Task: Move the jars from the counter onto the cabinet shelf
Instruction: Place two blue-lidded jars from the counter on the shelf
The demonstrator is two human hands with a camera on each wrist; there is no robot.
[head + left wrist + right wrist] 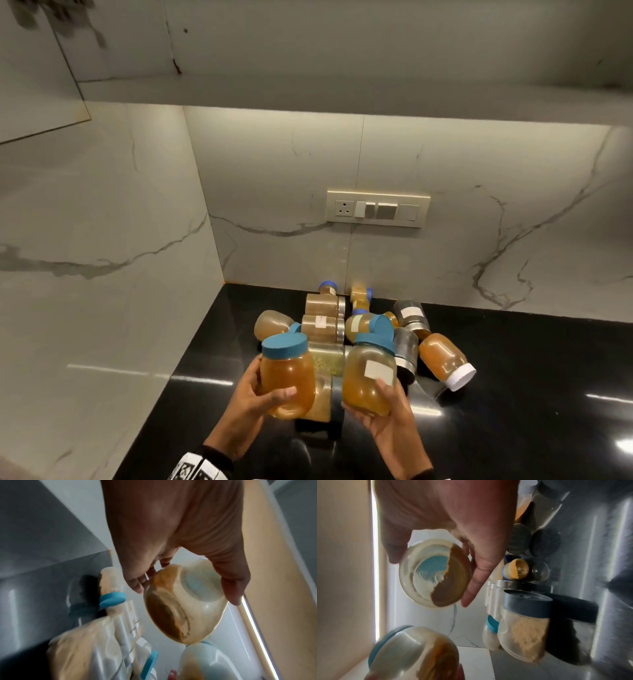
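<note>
My left hand (263,397) grips an amber jar with a teal lid (287,373), lifted upright above the black counter (513,394). My right hand (380,407) grips a second teal-lidded jar (370,377) with a white label, tilted slightly left. From below, the left wrist view shows the left hand (185,595) around its jar's base (185,604). In the right wrist view the right hand (433,577) curls around its jar's base (435,573). The cabinet shelf (342,99) runs overhead. Several jars (322,308) lie behind the hands on the counter.
A white-lidded amber jar (445,359) lies on its side to the right, next to metal-banded jars (409,315). A switch and socket plate (376,208) is on the marble back wall. A marble side wall (102,240) closes the left.
</note>
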